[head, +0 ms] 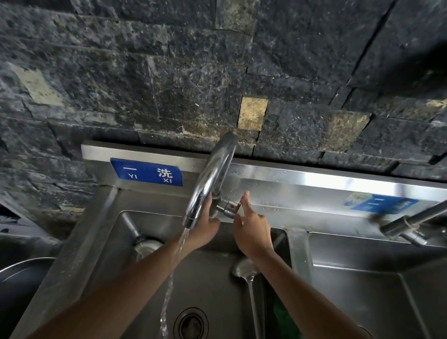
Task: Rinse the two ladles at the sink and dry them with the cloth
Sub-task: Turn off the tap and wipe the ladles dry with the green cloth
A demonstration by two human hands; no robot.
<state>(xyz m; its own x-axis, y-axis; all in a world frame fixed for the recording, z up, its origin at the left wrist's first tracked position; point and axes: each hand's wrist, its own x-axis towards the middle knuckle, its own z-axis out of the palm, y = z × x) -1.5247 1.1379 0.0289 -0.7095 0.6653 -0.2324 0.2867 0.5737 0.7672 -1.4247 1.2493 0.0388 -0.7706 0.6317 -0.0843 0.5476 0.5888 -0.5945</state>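
Ladles: one ladle [245, 271] lies in the sink [233, 304], right side, bowl far; a second you cannot see.
Water: runs from the faucet [211, 179], so rinsing is likely only beginning.
Left hand [204, 226]: fingers hidden behind the spout; grip cannot be told.
Right hand [252, 233]: you pinch the tap handle [234, 206].
Cloth: a green thing [292, 332], near right, maybe it; drying remains.

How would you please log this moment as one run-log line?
stage: tap on | left hand: on chrome faucet base | right hand: at red-marked valve handle | steel ladle: lying in basin
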